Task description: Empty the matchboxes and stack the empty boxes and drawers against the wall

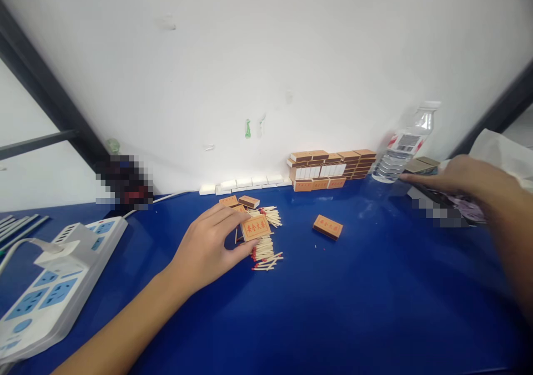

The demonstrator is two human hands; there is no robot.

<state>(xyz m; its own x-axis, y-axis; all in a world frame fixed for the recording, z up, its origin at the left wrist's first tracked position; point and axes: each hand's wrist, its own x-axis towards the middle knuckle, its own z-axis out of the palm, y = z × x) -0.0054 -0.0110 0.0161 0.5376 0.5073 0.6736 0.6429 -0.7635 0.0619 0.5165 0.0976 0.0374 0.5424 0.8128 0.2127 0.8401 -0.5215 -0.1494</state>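
My left hand [212, 242] has its thumb and fingers closed on an orange matchbox [255, 228], held tilted just above a loose pile of red-tipped matches [266, 252]. Behind that hand lie more orange matchboxes, among them one [249, 201] beside a second bunch of matches [270, 216]. A single matchbox [328, 227] rests apart, to the right of the pile. Over on the right side, my right hand [466, 176] is blurred, one finger stretched left towards the base of a water bottle [400, 150]; its other fingers are hidden.
Against the wall stand stacked matchboxes [353, 164] and a low row of white box trays [252, 183]. A white power strip [54, 292] with a plugged-in adapter occupies the left. Dark items and a white bag [506, 150] crowd the right edge of the blue table [333, 308].
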